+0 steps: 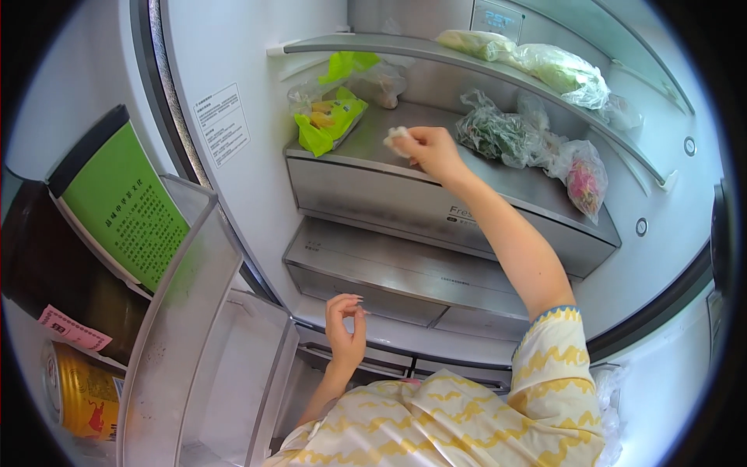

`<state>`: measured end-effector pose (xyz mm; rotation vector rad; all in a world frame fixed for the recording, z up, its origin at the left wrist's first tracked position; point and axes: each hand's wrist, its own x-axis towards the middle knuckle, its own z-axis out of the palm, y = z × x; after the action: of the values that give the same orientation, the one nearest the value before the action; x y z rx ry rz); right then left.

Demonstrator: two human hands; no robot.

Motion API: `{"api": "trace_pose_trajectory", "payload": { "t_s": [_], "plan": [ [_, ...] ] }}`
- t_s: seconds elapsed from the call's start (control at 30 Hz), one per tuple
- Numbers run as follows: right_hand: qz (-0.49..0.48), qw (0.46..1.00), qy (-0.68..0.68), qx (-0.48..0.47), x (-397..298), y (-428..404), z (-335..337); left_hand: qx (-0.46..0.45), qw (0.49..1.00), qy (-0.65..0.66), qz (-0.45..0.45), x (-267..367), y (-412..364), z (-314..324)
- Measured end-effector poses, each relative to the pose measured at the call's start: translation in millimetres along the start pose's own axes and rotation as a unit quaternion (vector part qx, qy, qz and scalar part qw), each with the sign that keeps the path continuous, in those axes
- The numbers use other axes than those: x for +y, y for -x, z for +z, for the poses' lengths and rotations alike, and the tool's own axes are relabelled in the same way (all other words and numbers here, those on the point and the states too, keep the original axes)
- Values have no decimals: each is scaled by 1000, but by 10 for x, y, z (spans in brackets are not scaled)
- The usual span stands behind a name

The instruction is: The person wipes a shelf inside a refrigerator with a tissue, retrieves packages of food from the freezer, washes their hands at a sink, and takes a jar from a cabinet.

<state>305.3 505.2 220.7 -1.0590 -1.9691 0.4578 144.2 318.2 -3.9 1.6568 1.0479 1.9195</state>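
My right hand (435,153) reaches into an open refrigerator and pinches a crumpled white wad, perhaps tissue or cloth (397,142). It is just over the front part of a grey shelf surface (379,153), above a wide drawer front (367,190). To its left lies a bright green and clear plastic bag with something yellow inside (330,119). Leafy greens in a clear plastic bag (496,128) are to its right. Lower down, my left hand (346,330) hovers before the lower drawers (362,292), its fingers loosely curled and nothing visible in them.
A glass shelf (373,44) with bagged vegetables (560,70) crosses above. A bag with pink contents (585,178) lies at the right. On the left, the open door's bin (169,327) holds a green box (125,201), a dark container (58,262) and a gold can (84,391).
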Motion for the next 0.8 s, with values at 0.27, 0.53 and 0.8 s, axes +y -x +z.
{"api": "trace_pose_trajectory", "payload": {
  "t_s": [0.27, 0.53, 0.8],
  "plan": [
    [121, 989, -41, -77, -22, 24, -174, -10, 1000, 9, -15, 9, -50, 85],
    [-80, 948, 296, -79, -269, -125, 62, -12, 999, 6, -39, -31, 8, 48],
    [-245, 937, 215, -125, -186, -84, -83, -5, 999, 0, -45, -24, 47, -27]
  ]
}}
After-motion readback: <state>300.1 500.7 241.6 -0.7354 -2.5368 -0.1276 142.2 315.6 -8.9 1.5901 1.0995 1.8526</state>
